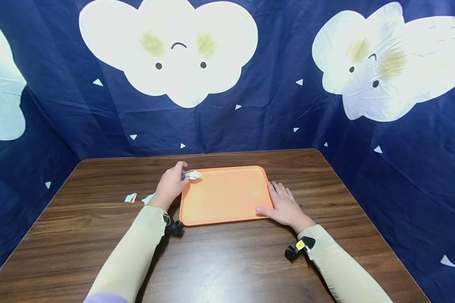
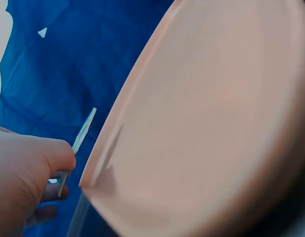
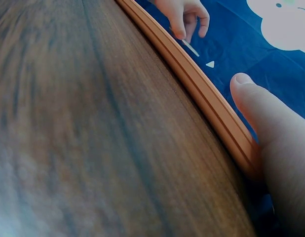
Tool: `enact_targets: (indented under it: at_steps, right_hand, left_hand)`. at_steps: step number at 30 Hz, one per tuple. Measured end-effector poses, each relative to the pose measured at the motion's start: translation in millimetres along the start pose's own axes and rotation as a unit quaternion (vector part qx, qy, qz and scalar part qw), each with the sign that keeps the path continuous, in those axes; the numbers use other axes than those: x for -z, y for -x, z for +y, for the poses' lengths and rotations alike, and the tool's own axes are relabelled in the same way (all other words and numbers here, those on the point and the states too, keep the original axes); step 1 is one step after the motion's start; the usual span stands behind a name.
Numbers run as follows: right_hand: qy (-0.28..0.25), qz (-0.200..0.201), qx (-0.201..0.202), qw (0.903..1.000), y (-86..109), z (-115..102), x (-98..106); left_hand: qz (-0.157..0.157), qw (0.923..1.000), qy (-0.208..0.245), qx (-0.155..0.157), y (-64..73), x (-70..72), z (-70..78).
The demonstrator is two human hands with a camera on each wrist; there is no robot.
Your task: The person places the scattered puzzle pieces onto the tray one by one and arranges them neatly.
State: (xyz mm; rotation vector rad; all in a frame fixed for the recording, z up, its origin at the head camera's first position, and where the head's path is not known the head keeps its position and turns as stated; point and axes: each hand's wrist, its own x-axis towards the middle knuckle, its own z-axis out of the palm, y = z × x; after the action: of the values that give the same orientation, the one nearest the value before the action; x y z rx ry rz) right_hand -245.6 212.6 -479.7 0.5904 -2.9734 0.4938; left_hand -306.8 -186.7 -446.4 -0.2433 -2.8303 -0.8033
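Note:
My left hand [image 1: 170,184] is over the upper left corner of an orange tray [image 1: 227,198]. Between thumb and fingers it pinches a thin flat puzzle piece [image 1: 194,175], pale with an uneven outline. The left wrist view shows this puzzle piece [image 2: 84,131] nearly edge-on, beside the tray's rim [image 2: 125,94]. My right hand [image 1: 284,205] rests at the tray's right side, fingers stretched out along the edge. Its thumb [image 3: 256,96] lies over the tray's near right corner; the other fingers are hidden in the right wrist view.
Left of the tray, a small pale piece [image 1: 130,198] lies on the brown wooden table [image 1: 79,223]. A greenish piece [image 1: 148,198] is next to it, partly covered by the left wrist. A dark blue curtain [image 1: 212,130] with white clouds stands behind the table.

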Motion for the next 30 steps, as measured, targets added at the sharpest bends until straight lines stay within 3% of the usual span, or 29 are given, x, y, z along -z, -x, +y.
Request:
enact_targets:
  at_steps: [8, 20, 30]
  right_hand:
    - [0.002, -0.004, -0.001, 1.0, -0.8, -2.2, 1.0]
    - [0.003, 0.002, -0.001, 1.0, -0.6, -1.0, 0.4]
    - [0.003, 0.001, -0.001, 1.0, -0.4, 0.5, -0.9]
  left_hand:
    - [-0.013, 0.9999, 0.003, 0.01, -6.4, -7.6, 8.2]
    - [-0.014, 0.9998, -0.016, 0.001, -9.6, -15.1, 15.4]
    - [-0.053, 0.9983, 0.019, 0.015, -13.3, -12.7, 28.2]
